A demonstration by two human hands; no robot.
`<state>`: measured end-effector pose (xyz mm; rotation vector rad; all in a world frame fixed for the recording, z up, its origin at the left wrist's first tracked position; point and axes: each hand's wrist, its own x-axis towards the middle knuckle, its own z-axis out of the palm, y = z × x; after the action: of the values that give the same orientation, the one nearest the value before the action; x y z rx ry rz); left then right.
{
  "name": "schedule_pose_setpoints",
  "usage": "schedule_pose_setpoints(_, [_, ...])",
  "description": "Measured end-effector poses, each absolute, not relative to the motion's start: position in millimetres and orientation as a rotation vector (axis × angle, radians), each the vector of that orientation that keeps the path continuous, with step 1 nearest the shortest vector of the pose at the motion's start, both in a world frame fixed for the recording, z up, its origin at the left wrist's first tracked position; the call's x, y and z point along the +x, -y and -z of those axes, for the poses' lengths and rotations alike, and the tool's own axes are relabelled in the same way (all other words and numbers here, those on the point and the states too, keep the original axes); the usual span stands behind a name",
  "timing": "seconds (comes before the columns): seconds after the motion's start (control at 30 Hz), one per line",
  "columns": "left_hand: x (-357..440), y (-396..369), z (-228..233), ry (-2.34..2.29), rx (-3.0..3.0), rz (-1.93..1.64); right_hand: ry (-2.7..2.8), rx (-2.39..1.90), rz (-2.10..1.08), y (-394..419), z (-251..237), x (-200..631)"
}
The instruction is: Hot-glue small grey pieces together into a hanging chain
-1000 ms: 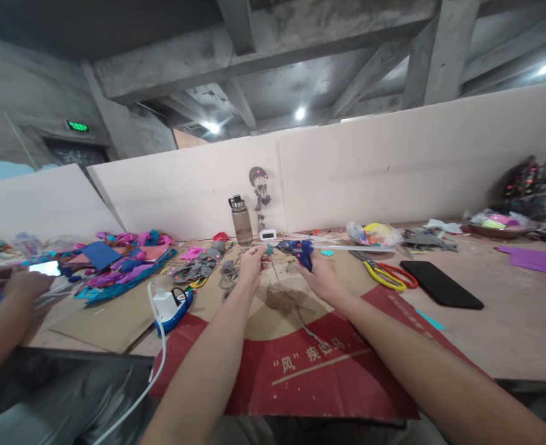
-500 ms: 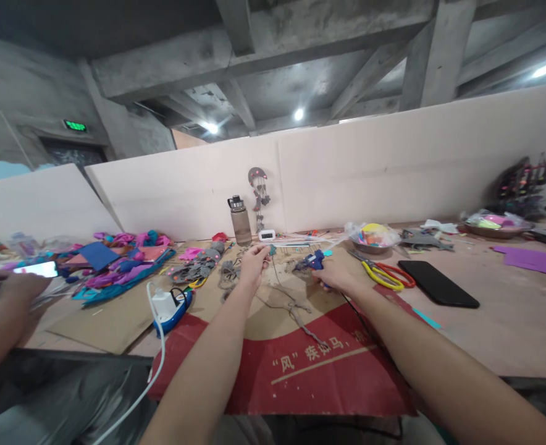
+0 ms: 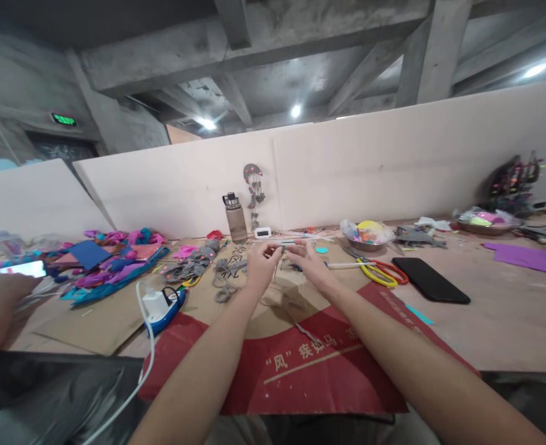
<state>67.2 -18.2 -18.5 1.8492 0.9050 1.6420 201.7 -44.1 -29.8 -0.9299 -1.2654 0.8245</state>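
Cardboard sheet [image 3: 301,364]: red and brown, printed with white characters, lying flat nearest the viewer under both forearms; stiff enough to serve as a work mat.
Power strip [image 3: 164,304]: at about 9 o'clock from the hands, on the cardboard's left edge, with a white plug block and a white cable trailing toward the viewer.
Left hand [image 3: 260,270]: raised just above the cardboard, thumb and forefinger pinched on the left end of a small grey piece [image 3: 280,250].
Right hand [image 3: 306,262]: just beside the left, fingers curled toward the same piece; it seems to pinch the right end, though blur makes this uncertain.
Small grey piece: held between the two hands, clear of the mat, with a thin strand hanging down from it to the cardboard. It looks light, thin and limp, likely felt or cord, so it should bend and twist easily. The best hold is a fingertip pinch at each end, kept gently taut, not a squeeze in the middle.
Grey cut-outs [image 3: 222,275]: at 10 o'clock, scattered flat on the mat.
Scissors [image 3: 382,273]: at 3 o'clock, yellow and red handles, beside a black phone [image 3: 430,281].
Water bottle [image 3: 235,217]: at 12 o'clock, upright against the white partition, a small white clock [image 3: 262,233] beside it.
Another person's hand [image 3: 4,290]: far at 9 o'clock, by a lit phone and coloured scraps.
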Motion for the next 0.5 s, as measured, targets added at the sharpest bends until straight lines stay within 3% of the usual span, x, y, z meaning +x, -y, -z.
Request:
schedule_pose_setpoints(0.17, [73,31,16,-0.907,1.876,-1.654,1.118,-0.769,-1.153,52,29,190])
schedule_pose_setpoints(0.5, [76,20,24,-0.763,1.503,-1.423,1.127,-1.007,-0.836,47,35,200])
